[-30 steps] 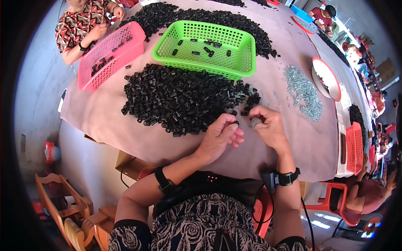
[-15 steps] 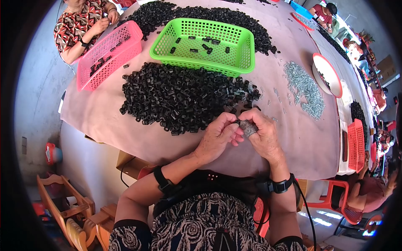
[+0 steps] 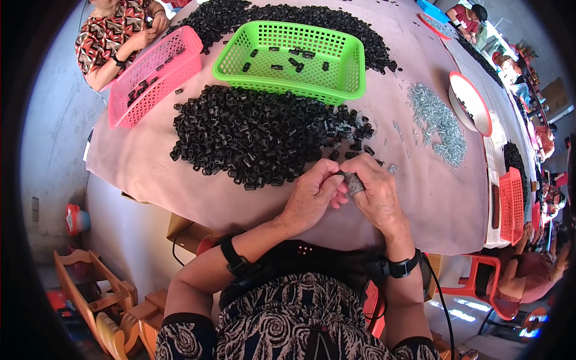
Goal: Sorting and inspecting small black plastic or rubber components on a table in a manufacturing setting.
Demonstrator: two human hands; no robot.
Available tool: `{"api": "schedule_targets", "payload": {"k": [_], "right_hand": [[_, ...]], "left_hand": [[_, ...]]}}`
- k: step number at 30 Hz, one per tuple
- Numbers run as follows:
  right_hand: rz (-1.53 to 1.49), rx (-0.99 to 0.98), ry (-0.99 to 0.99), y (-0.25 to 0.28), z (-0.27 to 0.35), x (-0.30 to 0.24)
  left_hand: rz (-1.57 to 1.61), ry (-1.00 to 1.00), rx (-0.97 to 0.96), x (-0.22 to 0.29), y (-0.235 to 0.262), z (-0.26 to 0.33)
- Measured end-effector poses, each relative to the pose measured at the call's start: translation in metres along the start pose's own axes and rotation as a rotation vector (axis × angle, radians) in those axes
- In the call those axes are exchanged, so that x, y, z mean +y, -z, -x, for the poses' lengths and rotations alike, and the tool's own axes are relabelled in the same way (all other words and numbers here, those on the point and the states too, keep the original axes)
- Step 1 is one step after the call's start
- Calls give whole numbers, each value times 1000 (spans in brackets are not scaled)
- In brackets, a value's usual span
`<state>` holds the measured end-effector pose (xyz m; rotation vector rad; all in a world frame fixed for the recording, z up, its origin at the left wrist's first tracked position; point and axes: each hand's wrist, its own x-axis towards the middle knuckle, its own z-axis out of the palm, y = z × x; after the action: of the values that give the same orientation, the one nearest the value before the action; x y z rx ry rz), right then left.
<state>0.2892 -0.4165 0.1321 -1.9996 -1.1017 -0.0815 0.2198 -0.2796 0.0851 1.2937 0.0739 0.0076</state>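
Note:
My left hand (image 3: 311, 197) and my right hand (image 3: 380, 193) meet over the near side of the table, fingers closed. Between their fingertips a small black plastic part (image 3: 340, 173) shows only in part; anything else in the grip is hidden. A grey wrap (image 3: 354, 182) covers my right thumb. Just beyond my hands spreads a heap of black plastic parts (image 3: 240, 135), short and hollow like sleeves. At its right end small silvery metal pieces (image 3: 345, 128) lie mixed in. A larger pile of such metal pieces (image 3: 439, 123) lies farther right.
Behind the heap stands a green basket (image 3: 282, 89) with several black parts inside. A pink basket (image 3: 159, 96) is at the left, beside a co-worker's hands (image 3: 144, 37). A red-rimmed white bowl (image 3: 470, 103) and a red basket (image 3: 511, 205) stand at the right. More black parts lie behind.
My hands stay together, with the right fingers and wrapped thumb shifted slightly. The table scene sits a little higher in the picture. At the far left, the co-worker's hands have moved slightly.

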Motion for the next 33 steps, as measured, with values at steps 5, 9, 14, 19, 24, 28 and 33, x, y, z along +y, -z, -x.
{"api": "schedule_targets", "payload": {"k": [5,9,14,19,24,28,33], "right_hand": [[-107,92,-121,-7,6,11],[-349,45,-237,-3,11,22],[-372,-21,-201,4,8,21],[-413,62,-183,-4,10,24],[-362,63,-142,-2,8,21],[-298,14,-122,3,6,16],[-230,-3,-124,5,5,11]], "left_hand": [[12,-14,19,-1,-2,-1],[3,-11,17,1,-2,0],[-28,-13,10,1,-2,1],[15,-26,11,0,1,0],[-29,-18,-12,2,0,-1],[-66,-31,-17,2,-1,1],[-40,-26,-19,0,-1,1]]}}
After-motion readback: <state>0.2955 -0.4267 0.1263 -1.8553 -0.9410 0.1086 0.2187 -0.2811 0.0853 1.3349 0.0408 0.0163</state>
